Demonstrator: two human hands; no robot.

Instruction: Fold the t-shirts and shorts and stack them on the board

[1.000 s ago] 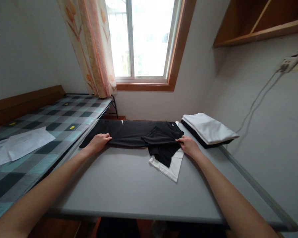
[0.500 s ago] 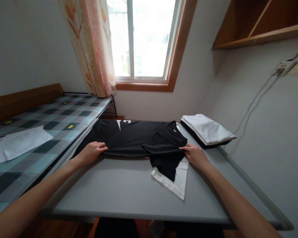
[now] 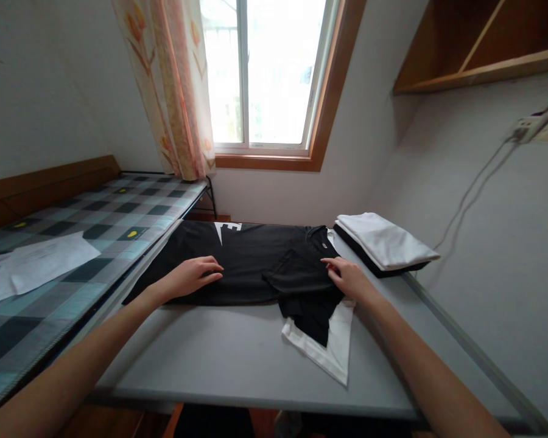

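A black shirt (image 3: 251, 261) with white lettering lies folded lengthwise across the grey table (image 3: 219, 359), its collar toward the right. Under its sleeve, a white cloth (image 3: 340, 347) sticks out toward the front edge. My left hand (image 3: 194, 275) is over the left half of the shirt, fingers apart and holding nothing. Near the collar, my right hand (image 3: 346, 277) is above the black fabric with its fingers loosely bent and apart, gripping nothing.
Folded white and black clothes (image 3: 386, 240) are stacked at the table's back right. A bed with a checked mattress (image 3: 86, 213) stands on the left, papers (image 3: 45, 261) on it. A cable (image 3: 466, 198) hangs down the right wall below a wooden shelf (image 3: 475, 73).
Both hands have let go of the shirt's near edge. My left hand has moved right over the fabric, my right hand slightly left. The near edge now lies flatter and closer to me.
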